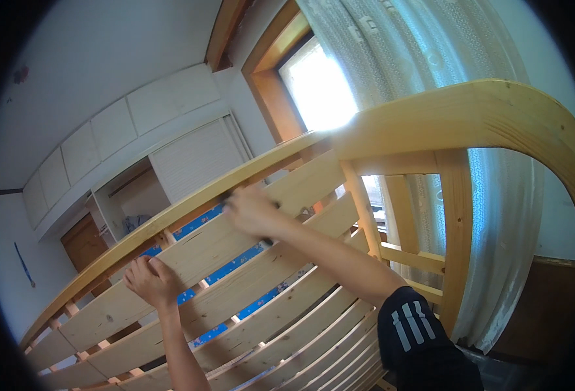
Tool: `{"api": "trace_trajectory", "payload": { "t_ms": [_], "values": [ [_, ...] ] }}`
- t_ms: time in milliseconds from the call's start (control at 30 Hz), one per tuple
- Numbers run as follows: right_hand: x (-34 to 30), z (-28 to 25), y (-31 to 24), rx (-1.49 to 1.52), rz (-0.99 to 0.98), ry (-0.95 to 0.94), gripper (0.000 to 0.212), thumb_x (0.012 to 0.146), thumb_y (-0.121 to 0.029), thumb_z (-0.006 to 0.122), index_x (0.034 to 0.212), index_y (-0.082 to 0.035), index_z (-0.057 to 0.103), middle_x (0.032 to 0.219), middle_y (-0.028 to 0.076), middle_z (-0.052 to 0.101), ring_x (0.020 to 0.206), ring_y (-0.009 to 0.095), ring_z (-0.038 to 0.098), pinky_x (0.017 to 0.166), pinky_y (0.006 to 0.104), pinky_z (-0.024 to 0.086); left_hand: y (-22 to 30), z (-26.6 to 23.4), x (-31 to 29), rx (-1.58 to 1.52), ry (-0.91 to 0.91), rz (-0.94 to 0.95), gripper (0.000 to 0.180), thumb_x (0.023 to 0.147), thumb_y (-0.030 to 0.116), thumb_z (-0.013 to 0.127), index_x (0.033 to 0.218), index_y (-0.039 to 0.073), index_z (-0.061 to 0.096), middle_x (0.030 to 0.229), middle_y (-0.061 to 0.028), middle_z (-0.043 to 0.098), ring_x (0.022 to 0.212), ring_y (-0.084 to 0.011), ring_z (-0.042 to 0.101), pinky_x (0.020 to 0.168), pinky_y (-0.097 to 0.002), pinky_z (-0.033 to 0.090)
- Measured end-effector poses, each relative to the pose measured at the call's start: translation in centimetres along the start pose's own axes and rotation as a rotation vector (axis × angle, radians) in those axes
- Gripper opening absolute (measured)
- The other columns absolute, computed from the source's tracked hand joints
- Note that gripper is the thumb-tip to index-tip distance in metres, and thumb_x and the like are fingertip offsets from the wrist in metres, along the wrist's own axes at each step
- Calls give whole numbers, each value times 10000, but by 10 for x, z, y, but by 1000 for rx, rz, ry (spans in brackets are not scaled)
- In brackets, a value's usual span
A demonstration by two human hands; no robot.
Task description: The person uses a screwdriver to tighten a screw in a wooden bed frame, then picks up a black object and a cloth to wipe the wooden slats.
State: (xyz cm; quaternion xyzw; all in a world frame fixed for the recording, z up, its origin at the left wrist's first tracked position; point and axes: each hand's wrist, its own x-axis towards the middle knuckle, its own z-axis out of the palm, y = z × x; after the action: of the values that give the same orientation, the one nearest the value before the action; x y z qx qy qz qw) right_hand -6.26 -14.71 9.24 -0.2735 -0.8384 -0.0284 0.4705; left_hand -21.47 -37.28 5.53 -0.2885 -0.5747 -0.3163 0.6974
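Observation:
A pale wooden bed frame [170,207] with rows of slats stretches across the view. My left hand [150,281] curls its fingers over the upper edge of the topmost wooden slat [193,251]. Farther right, my right hand [251,212] is closed and lies over that slat, close to the side rail. Motion smears it a little. Something dark shows at its edges, but its kind cannot be made out. Through the gaps appears blue flowered fabric [238,259] beneath the slats.
A raised wooden end panel [456,228] with a curved top rail stands at the right. Behind it hang a patterned curtain [424,55] and a bright window [320,85]. White cabinets [199,156] line the far wall, one section open.

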Motion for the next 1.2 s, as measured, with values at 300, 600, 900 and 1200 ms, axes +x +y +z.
{"api": "trace_trajectory", "payload": {
  "t_ms": [300, 600, 900, 1200],
  "values": [
    [15, -25, 47, -143, 232, 88, 269, 792, -236, 532, 858, -19, 675, 930, 205, 614, 991, 312, 541, 862, 378, 396, 10, 2, -1, 14, -12, -14, 182, 789, 188, 473, 783, 31, 564, 821, -103, 532, 815, -299, 466, 860, -414, 314],
    [-109, 4, -35, 1473, -170, -314, 295, 937, -218, 447, 1122, -9, 541, 961, 47, 587, 848, 153, 536, 788, 291, 434, 15, -48, -33, -542, -246, -112, 357, 826, 139, 476, 1157, 8, 509, 1224, -183, 468, 1173, -330, 412, 1041, -432, 226],
    [-188, 38, -52, 1968, -33, -541, 480, 909, -288, 492, 1259, 26, 392, 1195, 162, 512, 1048, 229, 545, 840, 313, 475, 49, -126, -51, -990, -456, -180, 437, 804, 103, 556, 1227, 23, 478, 1268, -197, 441, 1209, -330, 387, 1013, -395, 287],
    [-307, -20, -53, 1419, 858, -296, 351, 920, -287, 473, 1153, -31, 532, 756, 49, 622, 451, 81, 517, 392, 201, 423, -12, -87, -208, -812, -755, -808, 272, 903, 198, 478, 739, 10, 586, 635, -126, 587, 637, -203, 583, 572, -340, 453]
  ]
}}
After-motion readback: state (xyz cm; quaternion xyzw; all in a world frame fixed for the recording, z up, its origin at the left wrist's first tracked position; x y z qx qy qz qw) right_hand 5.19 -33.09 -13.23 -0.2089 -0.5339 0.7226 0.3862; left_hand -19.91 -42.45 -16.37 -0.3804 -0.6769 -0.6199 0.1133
